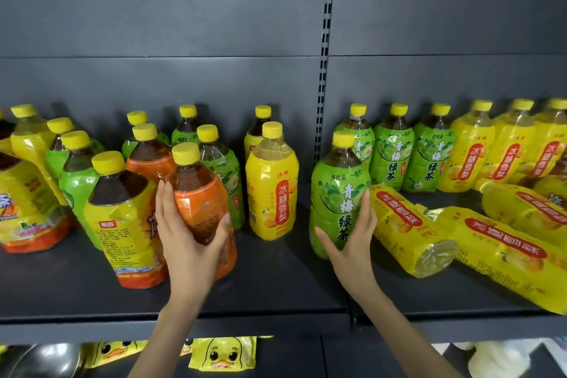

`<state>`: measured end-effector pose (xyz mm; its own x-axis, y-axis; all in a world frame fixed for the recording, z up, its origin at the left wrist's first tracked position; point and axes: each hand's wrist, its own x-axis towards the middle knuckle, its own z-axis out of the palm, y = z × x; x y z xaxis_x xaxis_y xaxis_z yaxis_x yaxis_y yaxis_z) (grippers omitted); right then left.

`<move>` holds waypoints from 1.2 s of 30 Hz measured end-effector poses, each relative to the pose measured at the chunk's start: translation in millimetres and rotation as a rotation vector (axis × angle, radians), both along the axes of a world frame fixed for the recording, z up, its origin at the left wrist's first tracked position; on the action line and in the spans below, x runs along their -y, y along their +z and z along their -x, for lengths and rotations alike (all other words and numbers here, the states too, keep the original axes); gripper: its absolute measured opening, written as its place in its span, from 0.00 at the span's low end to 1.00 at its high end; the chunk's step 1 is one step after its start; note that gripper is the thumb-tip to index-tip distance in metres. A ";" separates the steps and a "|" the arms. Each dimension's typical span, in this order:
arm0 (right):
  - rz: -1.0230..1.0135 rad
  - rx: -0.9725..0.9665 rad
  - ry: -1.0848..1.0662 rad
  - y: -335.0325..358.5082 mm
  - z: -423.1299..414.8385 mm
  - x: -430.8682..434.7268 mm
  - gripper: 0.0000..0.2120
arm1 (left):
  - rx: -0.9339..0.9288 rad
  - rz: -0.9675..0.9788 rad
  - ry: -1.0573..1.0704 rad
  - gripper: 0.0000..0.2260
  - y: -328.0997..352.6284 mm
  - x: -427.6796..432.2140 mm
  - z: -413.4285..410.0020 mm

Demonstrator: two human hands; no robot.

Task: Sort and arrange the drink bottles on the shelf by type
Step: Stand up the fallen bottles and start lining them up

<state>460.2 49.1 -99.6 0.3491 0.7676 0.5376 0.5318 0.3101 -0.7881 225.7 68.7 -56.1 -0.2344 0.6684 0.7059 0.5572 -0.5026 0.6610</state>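
— What takes up most of the view?

— A dark shelf (276, 291), loaded with yellow-capped drink bottles. On the left the types are mixed: green, yellow and orange labels stand crowded together. Along the back right, green ones (394, 153) stand in a row, with yellow ones (472, 153) next to them.

— And the ones lying down?

— Several yellow bottles (503, 250) lie on their sides at the front right.

— Which bottles does the person hold?

— The left hand (187, 239) grips an orange bottle (201, 202) at the front of the left group, fingers on one side, thumb on the other. The right hand (352, 242) clasps a green bottle (337, 190) near the shelf's middle, just beside the lying ones. One upright yellow bottle (271, 193) stands between the two.

— Anything smaller?

— Duck-print packets (222, 354) on the level below.
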 end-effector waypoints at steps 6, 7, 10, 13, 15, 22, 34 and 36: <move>0.058 0.052 0.036 12.7 10.7 -22.0 0.49 | -0.001 0.006 -0.006 0.42 1.2 0.8 1.8; 0.077 0.047 0.023 16.1 12.2 -27.3 0.49 | -0.004 0.009 -0.009 0.42 1.3 1.1 1.4; 0.131 0.016 -0.016 20.5 16.5 -45.6 0.50 | -0.017 0.022 -0.015 0.43 0.9 2.6 2.7; 0.178 0.008 -0.038 27.2 18.4 -61.4 0.50 | -0.023 0.025 -0.024 0.43 2.3 3.3 5.0; 0.213 0.001 -0.038 33.6 16.9 -66.7 0.50 | -0.042 0.028 -0.042 0.43 3.0 2.6 8.3; 0.383 -0.102 0.005 34.4 1.0 -57.0 0.34 | -0.161 0.019 0.025 0.43 0.2 7.1 10.7; 0.150 0.101 -0.179 57.8 -57.5 45.7 0.12 | -0.431 -0.201 -0.194 0.33 31.6 9.6 -70.9; 0.127 0.183 -0.224 61.1 -72.4 51.5 0.12 | -0.430 -0.095 -0.167 0.39 33.6 -11.1 -78.6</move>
<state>532.6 -2.4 -38.5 0.4234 0.7475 0.5119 0.7127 0.0740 -0.6976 304.3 79.9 -22.5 0.1978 0.6001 0.7750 0.6771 -0.6554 0.3347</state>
